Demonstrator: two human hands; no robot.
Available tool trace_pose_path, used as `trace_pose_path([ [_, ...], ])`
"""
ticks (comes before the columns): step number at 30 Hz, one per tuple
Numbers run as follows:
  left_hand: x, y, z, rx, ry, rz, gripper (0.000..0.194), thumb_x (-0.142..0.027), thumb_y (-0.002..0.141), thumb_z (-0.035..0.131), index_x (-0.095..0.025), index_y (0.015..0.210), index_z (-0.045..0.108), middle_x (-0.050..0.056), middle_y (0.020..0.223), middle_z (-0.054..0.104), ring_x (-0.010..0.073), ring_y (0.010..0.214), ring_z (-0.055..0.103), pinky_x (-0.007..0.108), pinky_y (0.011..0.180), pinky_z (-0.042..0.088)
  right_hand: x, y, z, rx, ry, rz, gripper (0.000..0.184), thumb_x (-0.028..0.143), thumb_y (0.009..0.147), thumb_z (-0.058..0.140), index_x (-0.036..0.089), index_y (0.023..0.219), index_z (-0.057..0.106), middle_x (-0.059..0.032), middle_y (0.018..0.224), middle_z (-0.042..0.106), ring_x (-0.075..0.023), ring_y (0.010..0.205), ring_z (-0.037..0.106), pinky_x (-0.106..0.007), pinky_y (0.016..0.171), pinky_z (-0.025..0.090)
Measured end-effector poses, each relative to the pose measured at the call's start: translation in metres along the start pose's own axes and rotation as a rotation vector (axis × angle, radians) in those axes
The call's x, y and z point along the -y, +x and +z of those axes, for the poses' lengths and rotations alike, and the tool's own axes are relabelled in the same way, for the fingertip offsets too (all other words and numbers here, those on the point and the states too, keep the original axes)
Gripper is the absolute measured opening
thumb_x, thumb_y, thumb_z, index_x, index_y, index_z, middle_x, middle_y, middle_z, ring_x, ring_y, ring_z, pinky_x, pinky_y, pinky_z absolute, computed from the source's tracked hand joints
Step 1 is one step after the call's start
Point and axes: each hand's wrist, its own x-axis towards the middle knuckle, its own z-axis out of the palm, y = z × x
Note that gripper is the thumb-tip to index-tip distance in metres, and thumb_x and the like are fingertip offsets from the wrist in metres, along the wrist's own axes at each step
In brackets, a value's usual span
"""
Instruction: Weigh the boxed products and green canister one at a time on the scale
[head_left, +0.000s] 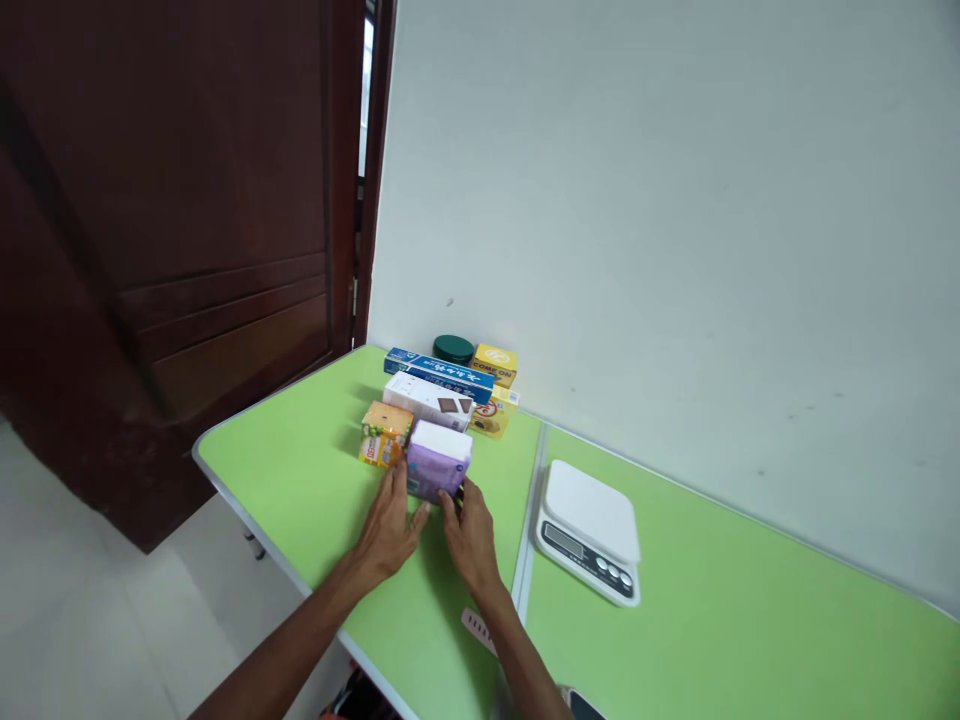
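A purple soft pack with a white top, like a tissue pack (439,465), stands on the green table between my hands. Along its left side lie the fingers of my left hand (388,525), with the thumb near its lower front edge. My right hand (469,525) grips its lower right corner, thumb in front and fingers at the side. An orange and yellow box (385,435) stands just left of the pack, close to my left fingertips. Behind the pack lies a long white box with brown squares printed on it (427,398).
Farther back are blue long boxes (439,373), a dark green round lid (453,348), a yellow box (496,364) and a paler yellow pack (495,415). A white kitchen scale (589,530) sits right of the table seam. A pink strip (478,630) lies by my right forearm.
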Motion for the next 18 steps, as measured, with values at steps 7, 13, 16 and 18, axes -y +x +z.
trace_pose_path([
  [7,-0.012,0.002,-0.011,-0.024,0.116,0.051,0.077,-0.046,0.100,0.051,-0.014,0.164,0.023,0.023,0.169,0.030,0.0333,0.159,0.032,0.055,0.130,0.029,0.016,0.009,0.020,-0.104,-0.195,0.041,0.022,0.048,0.093,0.046,0.027,0.091,0.055,-0.0123,0.094,0.064,-0.0341,0.086,0.061,-0.052,0.081,0.054],
  [13,-0.021,0.016,-0.045,-0.283,0.133,0.087,0.057,-0.046,0.101,0.053,-0.020,0.152,0.044,0.019,0.149,0.053,0.0319,0.145,0.049,0.053,0.122,0.041,0.026,-0.006,0.010,-0.162,-0.136,0.060,0.040,0.058,0.095,0.049,0.022,0.110,0.058,-0.0163,0.109,0.065,-0.0357,0.097,0.063,-0.054,0.090,0.053],
  [16,-0.016,0.041,-0.074,-0.451,0.098,0.049,0.062,-0.051,0.099,0.058,-0.019,0.150,0.045,0.019,0.149,0.052,0.0318,0.144,0.049,0.052,0.123,0.039,0.041,-0.032,0.011,-0.172,-0.074,0.035,0.041,0.058,0.099,0.050,0.023,0.118,0.060,-0.0141,0.111,0.068,-0.0329,0.099,0.065,-0.050,0.090,0.055],
  [18,-0.009,0.064,-0.088,-0.445,0.007,-0.043,0.071,-0.057,0.095,0.062,-0.019,0.151,0.043,0.020,0.155,0.048,0.0328,0.148,0.045,0.051,0.125,0.036,0.051,-0.048,0.025,-0.084,-0.008,-0.053,0.037,0.053,0.103,0.047,0.024,0.120,0.063,-0.0119,0.112,0.071,-0.0301,0.102,0.068,-0.047,0.092,0.057],
])
